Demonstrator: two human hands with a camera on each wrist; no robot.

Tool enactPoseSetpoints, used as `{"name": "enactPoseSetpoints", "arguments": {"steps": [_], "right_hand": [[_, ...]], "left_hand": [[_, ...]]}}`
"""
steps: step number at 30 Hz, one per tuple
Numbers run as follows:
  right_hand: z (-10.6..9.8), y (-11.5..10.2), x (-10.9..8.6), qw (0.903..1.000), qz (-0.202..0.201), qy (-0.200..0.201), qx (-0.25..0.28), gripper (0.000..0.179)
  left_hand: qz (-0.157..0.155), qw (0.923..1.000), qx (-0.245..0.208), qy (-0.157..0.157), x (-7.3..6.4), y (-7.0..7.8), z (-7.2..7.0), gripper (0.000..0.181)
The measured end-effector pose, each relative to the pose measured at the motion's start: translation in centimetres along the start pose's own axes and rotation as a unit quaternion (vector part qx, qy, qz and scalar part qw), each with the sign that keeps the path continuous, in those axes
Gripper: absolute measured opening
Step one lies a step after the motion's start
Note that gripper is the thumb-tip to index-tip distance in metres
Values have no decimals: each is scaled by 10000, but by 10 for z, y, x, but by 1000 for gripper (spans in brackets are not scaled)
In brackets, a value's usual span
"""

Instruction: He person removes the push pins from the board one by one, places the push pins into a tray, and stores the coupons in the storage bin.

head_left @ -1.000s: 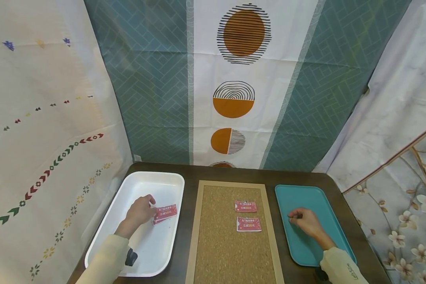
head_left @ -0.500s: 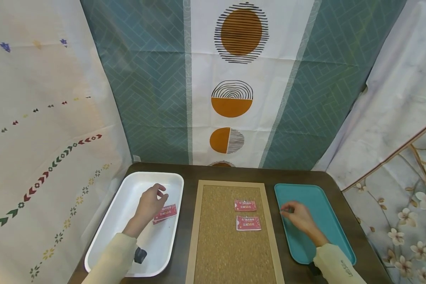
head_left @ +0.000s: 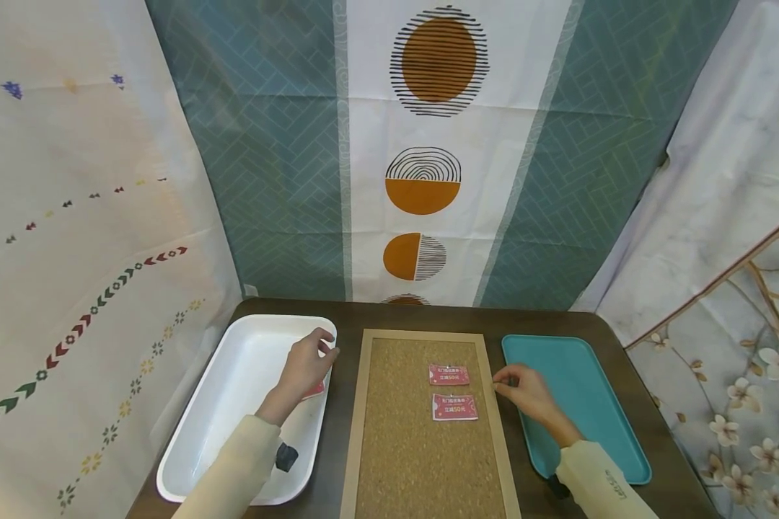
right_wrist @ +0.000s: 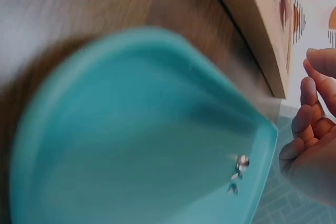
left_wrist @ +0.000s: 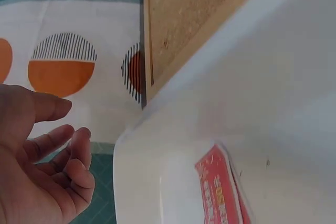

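Observation:
My left hand (head_left: 304, 369) is over the right side of the white tray (head_left: 201, 404). Its fingers are loosely curled, and the left wrist view shows a gap between thumb and index finger. Red printed coupons (left_wrist: 216, 187) lie stacked in the tray, mostly covered by the hand in the head view. My right hand (head_left: 529, 393) hovers between the teal tray (head_left: 597, 404) and the corkboard (head_left: 422, 461), thumb and index tips close together; I cannot tell whether something small is between them. Two red coupons, an upper one (head_left: 449, 375) and a lower one (head_left: 454, 407), hang pinned on the board.
Several small shiny metal pins (right_wrist: 241, 163) lie near one end of the teal tray. The corkboard's wooden frame (head_left: 357, 432) stands between both trays on the dark table (head_left: 493, 322). Patterned cloths (head_left: 279, 180) surround the table's back and sides.
My left hand has moved right and away from me, now covering most of the tray's coupons. The right hand has moved left from the teal tray to the corkboard's right edge.

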State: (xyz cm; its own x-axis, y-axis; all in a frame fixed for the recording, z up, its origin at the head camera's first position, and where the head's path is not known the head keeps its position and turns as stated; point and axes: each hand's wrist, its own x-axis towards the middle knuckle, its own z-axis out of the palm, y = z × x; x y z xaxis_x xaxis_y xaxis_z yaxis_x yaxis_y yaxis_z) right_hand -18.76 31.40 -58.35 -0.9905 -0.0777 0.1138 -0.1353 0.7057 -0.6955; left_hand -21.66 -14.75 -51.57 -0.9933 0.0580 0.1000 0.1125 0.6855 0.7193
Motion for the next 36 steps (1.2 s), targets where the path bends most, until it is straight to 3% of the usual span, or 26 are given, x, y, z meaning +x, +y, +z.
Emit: {"name": "enactPoseSetpoints", "arguments": {"steps": [9,13,22,29,36], "right_hand": [[20,-11,3,9992,-111,-295,260,7],[25,-17,5,9988,47,-349,329,7],[35,-25,9,9987,42,-459,221,6],[41,-27,10,9987,-225,-407,190,9],[46,-29,12,9972,-247,-654,271,6]], "left_hand": [[373,9991,-80,-162,-7,18,27,21],[385,9982,-140,-434,-11,24,39,22],[404,9934,-249,-1046,-18,29,62,27],[558,9918,-188,-1137,-19,32,76,28],[583,9880,-302,-1395,-21,34,92,29]]}}
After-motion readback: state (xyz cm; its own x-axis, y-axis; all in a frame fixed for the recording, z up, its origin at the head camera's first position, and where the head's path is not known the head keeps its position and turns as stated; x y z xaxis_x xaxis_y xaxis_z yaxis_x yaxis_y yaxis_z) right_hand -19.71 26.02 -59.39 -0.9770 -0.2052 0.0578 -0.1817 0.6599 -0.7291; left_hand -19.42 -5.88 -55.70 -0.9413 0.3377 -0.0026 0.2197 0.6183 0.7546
